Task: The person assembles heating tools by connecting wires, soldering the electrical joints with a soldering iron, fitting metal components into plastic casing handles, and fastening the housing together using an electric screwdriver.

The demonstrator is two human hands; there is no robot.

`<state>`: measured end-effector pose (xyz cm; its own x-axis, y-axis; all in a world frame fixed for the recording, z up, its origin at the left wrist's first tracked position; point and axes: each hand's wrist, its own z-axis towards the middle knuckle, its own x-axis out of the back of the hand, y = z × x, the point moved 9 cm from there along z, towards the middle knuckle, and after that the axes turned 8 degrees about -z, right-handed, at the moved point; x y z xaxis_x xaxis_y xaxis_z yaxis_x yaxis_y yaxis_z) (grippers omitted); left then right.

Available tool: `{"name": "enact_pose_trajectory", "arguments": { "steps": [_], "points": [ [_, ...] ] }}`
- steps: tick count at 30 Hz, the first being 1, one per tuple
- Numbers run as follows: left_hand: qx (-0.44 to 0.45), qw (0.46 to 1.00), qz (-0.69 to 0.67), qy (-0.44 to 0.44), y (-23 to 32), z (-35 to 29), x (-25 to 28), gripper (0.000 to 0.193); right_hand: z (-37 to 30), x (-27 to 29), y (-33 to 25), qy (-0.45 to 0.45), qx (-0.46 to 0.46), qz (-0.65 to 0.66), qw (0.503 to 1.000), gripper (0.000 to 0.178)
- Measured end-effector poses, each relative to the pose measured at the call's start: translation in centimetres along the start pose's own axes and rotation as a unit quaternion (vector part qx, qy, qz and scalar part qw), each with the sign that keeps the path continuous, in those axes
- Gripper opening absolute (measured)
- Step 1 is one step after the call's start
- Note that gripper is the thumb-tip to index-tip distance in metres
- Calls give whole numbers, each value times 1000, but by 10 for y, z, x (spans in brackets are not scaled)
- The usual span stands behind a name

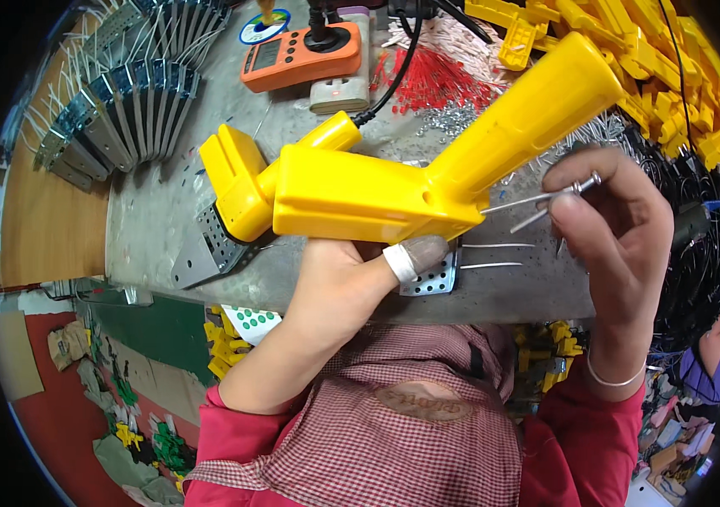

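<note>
Head view: your left hand (339, 283) clamps the yellow housing (394, 190) mid-frame, right-hand fingers (584, 207) pinch thin metal leads (537, 201); a tilt could bend them.

The scene was brightly and evenly lit from above, so that the yellow plastic housing (394, 182) showed saturated colour with soft highlights along its upper faces and only a faint shadow beneath it on the grey bench (166, 220). Fisheye distortion bent the bench edge and the row of metal brackets (123, 110) toward the rim, and a black vignette closed off all four corners. The centre was sharp, including the thin metal pins (546, 198) at the right hand (618, 228), whereas the floor clutter at lower left appeared compressed and softer.
</note>
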<state>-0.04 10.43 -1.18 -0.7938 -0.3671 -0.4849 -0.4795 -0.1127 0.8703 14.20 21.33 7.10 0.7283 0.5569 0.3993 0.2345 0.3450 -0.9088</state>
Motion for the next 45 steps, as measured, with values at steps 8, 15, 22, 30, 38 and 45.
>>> {"name": "enact_pose_trajectory", "arguments": {
  "steps": [8, 15, 22, 30, 38, 45],
  "points": [
    [-164, 972, 166, 0, 15, -3, -6, 42, -1, -20, 24, -44, -52, -76, 995, 24],
    [-75, 996, 6, 41, -5, -2, 1, 66, -13, -14, -43, 85, 227, -87, 966, 19],
    [-423, 802, 422, -1, 45, -18, -29, 49, -8, -23, -21, 95, 109, 57, 988, 18],
    [-39, 979, 170, -105, 30, 9, -25, 50, -30, -30, -64, 60, 368, -612, 697, 32],
    [-165, 806, 528, -210, -2, 3, -21, 82, -33, -10, 21, -115, 136, -557, 811, 39],
    [-222, 767, 569, -198, -17, -4, -33, 76, -32, -26, 52, -156, 87, -460, 870, 36]
  ]
}}
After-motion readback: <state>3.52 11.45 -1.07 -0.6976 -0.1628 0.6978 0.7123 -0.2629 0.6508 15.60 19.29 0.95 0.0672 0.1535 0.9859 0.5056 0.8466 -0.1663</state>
